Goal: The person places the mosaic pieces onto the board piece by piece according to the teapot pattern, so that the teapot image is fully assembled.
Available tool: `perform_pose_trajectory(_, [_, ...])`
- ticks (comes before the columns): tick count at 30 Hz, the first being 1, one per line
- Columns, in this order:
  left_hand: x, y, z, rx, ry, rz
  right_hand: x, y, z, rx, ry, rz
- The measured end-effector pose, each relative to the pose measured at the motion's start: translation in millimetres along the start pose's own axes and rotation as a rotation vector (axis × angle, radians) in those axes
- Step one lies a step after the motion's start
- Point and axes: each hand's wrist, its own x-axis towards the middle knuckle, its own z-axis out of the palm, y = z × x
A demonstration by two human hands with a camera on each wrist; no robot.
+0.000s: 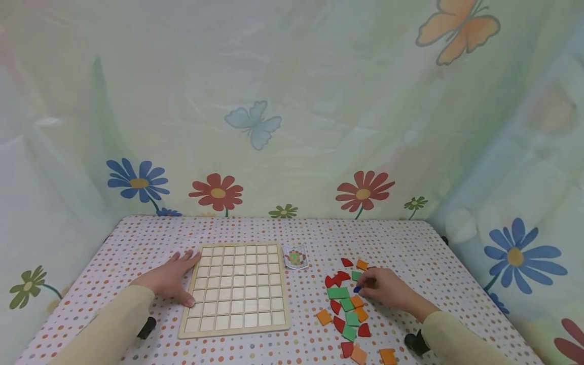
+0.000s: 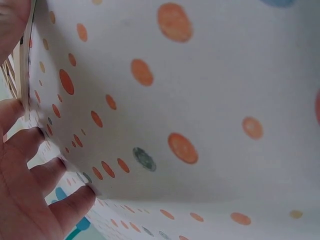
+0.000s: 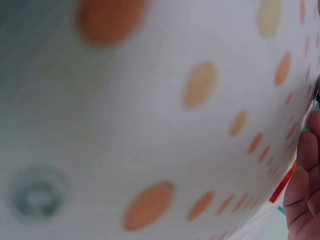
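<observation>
A wooden board (image 1: 234,333) with rows of square compartments lies left of the middle of the table. My left hand (image 1: 171,276) rests at its left edge with the fingers spread and straight; the left wrist view shows these fingers (image 2: 47,175) on the tablecloth beside the board. Over at the right, my right hand (image 1: 385,287) pinches a small dark blue piece (image 1: 357,289) between thumb and fingertips, low over the loose pieces. Around it lie green squares (image 1: 337,293), red quarter-round pieces (image 1: 339,324) and orange squares (image 1: 324,317). Most of the blue piece is hidden by the fingers.
A small printed card (image 1: 295,257) with a coloured pattern lies against the board's upper right corner. Nearer the front edge are another orange square (image 1: 388,356) and a paler orange piece (image 1: 359,354). A dotted cloth (image 1: 365,238) covers the table, with a flowered curtain (image 1: 292,167) behind.
</observation>
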Motion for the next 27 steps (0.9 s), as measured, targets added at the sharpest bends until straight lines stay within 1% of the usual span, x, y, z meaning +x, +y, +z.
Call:
perform_pose_trajectory(3, [-0.2,-1.2,-0.2,0.005,0.004,0.004,1.6,-7.7,-1.2,0.000,0.021,0.007])
perform_pose_trajectory(8, [-0.3,-1.1,0.0,0.005,0.010,-0.001,9.9,-27.7,-3.7,0.006,0.084,-0.066])
perform_pose_trajectory(11, [-0.2,0.2,1.0,0.006,0.017,-0.002,19.1,-41.6,-2.8,0.021,0.098,-0.077])
perform_pose_trajectory(15, [0.0,0.9,1.8,0.007,0.022,0.000,36.5,-60.2,2.6,0.054,0.093,-0.080])
perform_pose_trajectory(22, [-0.9,2.3,1.3,0.004,0.030,-0.015,69.3,-93.1,16.2,0.087,0.068,-0.167])
perform_pose_trajectory(27, [-1.0,2.3,2.6,-0.003,0.035,-0.015,91.3,-119.5,26.2,0.117,0.045,-0.192])
